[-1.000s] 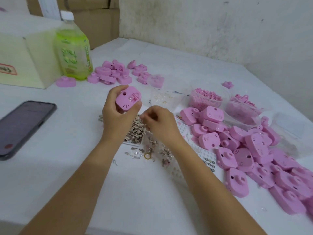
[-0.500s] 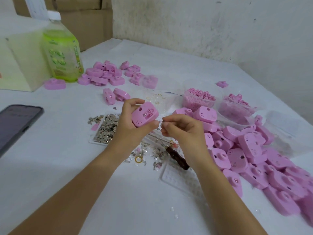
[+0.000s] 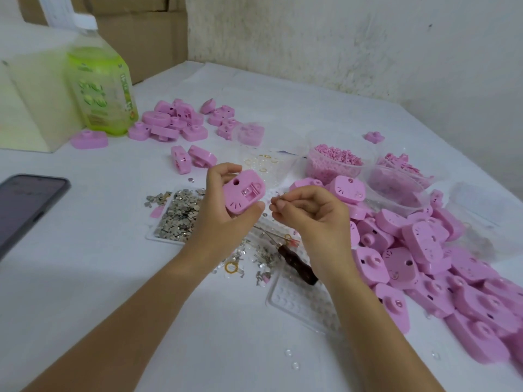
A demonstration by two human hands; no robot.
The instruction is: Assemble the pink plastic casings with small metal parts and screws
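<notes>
Pink rounded plastic casing [image 3: 243, 192] gripped in left hand [image 3: 223, 216] | right hand [image 3: 310, 215] pinches tiny metal part [image 3: 275, 198] | risk, I judge: pinch slips, part drops.

A green bottle [image 3: 103, 89] stands beyond a phone [image 3: 27, 206].

Two slim forearms run up from the lower edge of the frame, bare along their whole visible length. The left hand [image 3: 223, 219] and right hand [image 3: 314, 219], mid-frame, are bare too; the nails that show are short.
</notes>
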